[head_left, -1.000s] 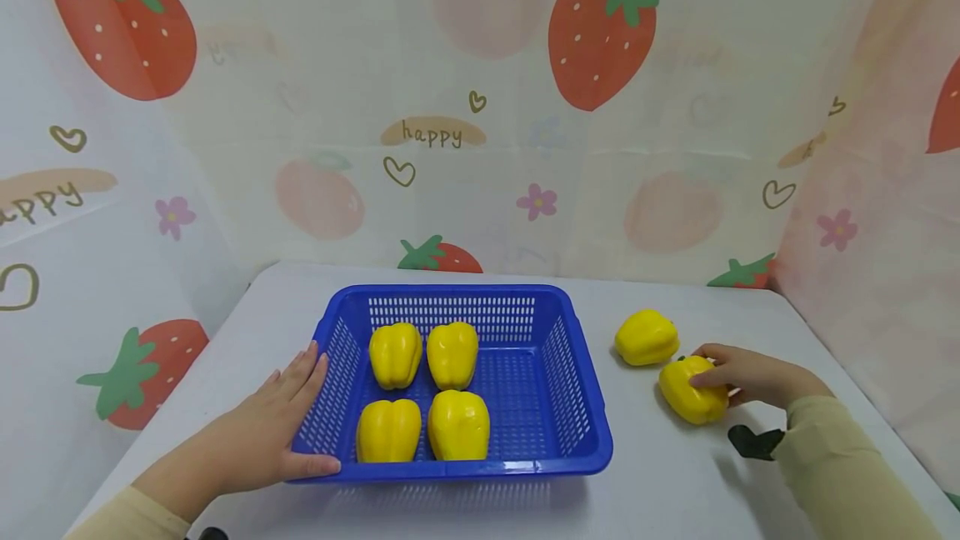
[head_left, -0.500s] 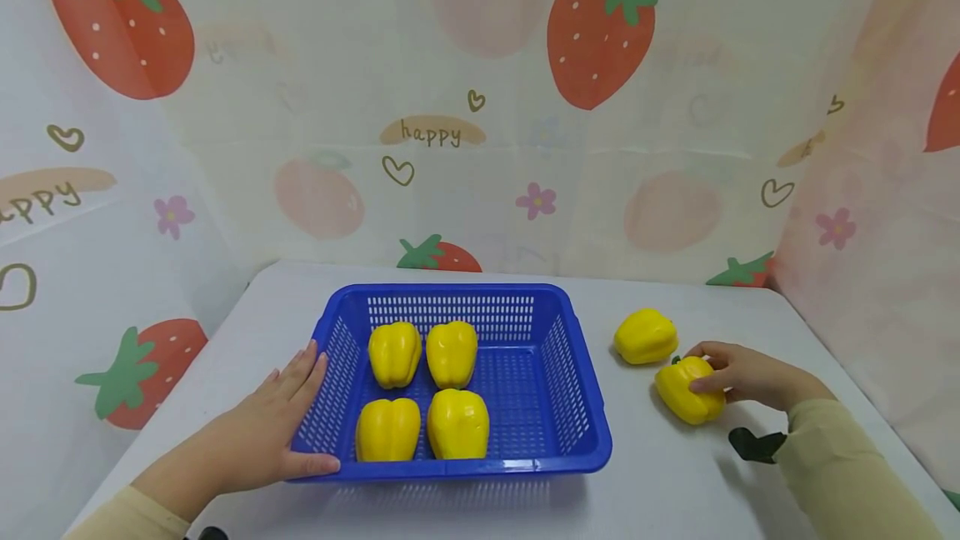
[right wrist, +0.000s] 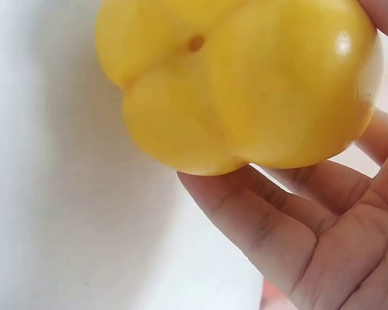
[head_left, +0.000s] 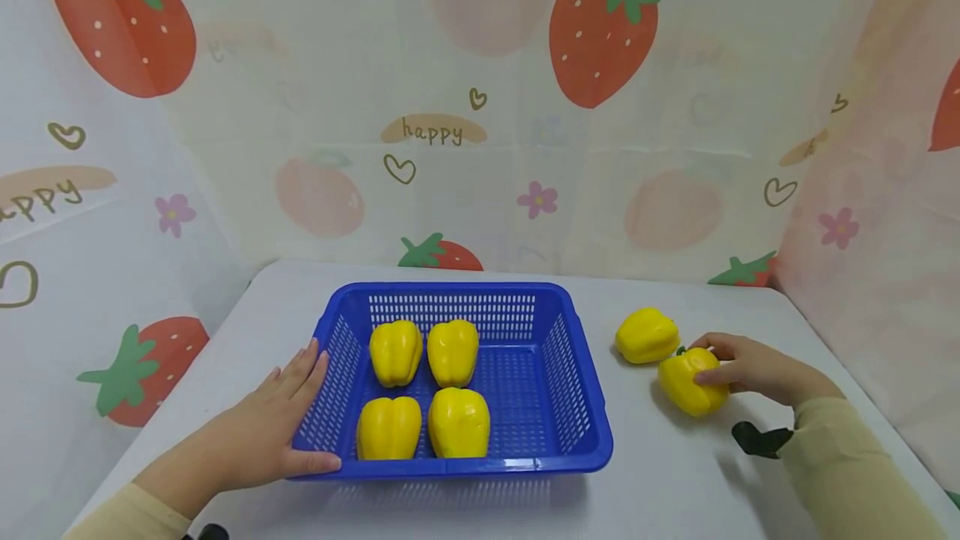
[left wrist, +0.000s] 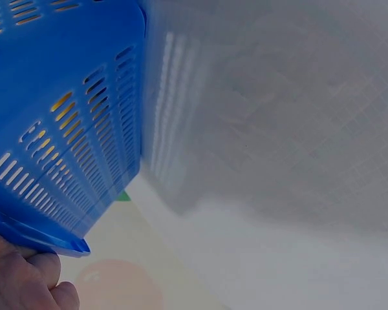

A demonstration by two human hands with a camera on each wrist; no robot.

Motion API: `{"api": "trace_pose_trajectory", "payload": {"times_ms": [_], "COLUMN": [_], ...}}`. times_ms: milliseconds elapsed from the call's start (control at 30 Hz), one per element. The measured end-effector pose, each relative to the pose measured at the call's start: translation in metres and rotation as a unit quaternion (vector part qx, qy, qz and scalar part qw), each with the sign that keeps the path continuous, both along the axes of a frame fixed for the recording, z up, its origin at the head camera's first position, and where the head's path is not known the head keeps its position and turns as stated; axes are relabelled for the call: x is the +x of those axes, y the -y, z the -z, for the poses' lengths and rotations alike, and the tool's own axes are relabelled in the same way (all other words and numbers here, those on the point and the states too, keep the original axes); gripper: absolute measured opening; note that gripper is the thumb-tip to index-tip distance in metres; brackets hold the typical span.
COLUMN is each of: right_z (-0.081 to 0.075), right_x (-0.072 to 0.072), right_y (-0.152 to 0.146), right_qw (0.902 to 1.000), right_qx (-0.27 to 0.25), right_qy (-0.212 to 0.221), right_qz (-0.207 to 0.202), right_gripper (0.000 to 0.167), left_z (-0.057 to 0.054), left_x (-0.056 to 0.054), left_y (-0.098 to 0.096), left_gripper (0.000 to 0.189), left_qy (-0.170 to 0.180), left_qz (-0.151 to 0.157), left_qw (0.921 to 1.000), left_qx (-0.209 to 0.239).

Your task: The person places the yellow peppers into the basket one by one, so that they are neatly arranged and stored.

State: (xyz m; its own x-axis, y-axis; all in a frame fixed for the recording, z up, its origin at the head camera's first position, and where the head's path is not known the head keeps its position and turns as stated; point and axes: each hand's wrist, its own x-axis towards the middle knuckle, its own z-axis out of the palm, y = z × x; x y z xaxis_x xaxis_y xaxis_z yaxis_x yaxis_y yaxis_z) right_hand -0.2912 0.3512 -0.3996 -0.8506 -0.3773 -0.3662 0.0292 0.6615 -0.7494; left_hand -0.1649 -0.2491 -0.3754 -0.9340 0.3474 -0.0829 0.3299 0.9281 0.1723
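Note:
My right hand (head_left: 765, 367) grips a yellow bell pepper (head_left: 686, 386) to the right of the basket, thumb on the near side and fingers on the far side. The right wrist view shows the pepper's lobed underside (right wrist: 246, 84) between thumb and fingers, slightly above the white surface. A second yellow bell pepper (head_left: 647, 335) lies just behind it on the table. My left hand (head_left: 262, 415) rests on the left rim of a blue plastic basket (head_left: 588, 382), fingers spread along it and thumb on the front corner. Several yellow bell peppers (head_left: 395, 352) stand inside the basket's left part in two rows.
The basket stands on a white-covered table (head_left: 645, 482), its right half showing bare mesh floor. A pale cloth with strawberry prints (head_left: 603, 32) hangs behind and along both sides. Dark straps or devices (head_left: 759, 440) sit at the wrists.
The right hand has raised the held pepper slightly off the table and tilted it. The left hand, basket and other peppers have stayed in place.

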Motion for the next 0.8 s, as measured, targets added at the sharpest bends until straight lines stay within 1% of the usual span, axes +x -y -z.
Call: {"api": "trace_pose_trajectory", "payload": {"times_ms": [33,267,433,567,800], "right_z": [-0.002,-0.016,-0.028,-0.037,-0.051], "right_x": [0.0,-0.003,-0.005,-0.007,-0.007], "right_y": [-0.001,0.002,0.007,0.013,0.025], "right_qw": [1.0,0.9992,0.997,0.9949,0.9927], "right_qx": [-0.002,-0.017,-0.044,-0.063,-0.056], "right_qy": [-0.006,-0.035,-0.064,-0.077,-0.102], "right_qz": [-0.003,0.01,-0.004,-0.017,-0.03], "right_gripper": [0.045,0.043,0.042,0.042,0.04], "left_z": [0.0,0.002,0.003,0.002,0.004], "left_x": [0.0,-0.001,-0.001,-0.001,-0.001], "left_y": [0.0,0.001,0.0,0.001,0.001], "left_gripper": [0.121,0.12,0.121,0.121,0.121], "left_qy": [-0.001,-0.004,-0.003,-0.004,-0.005], "left_qz": [0.001,0.002,-0.002,-0.002,-0.003], "left_qw": [1.0,1.0,1.0,1.0,1.0], "left_qx": [0.0,-0.005,-0.007,-0.006,-0.004]}}
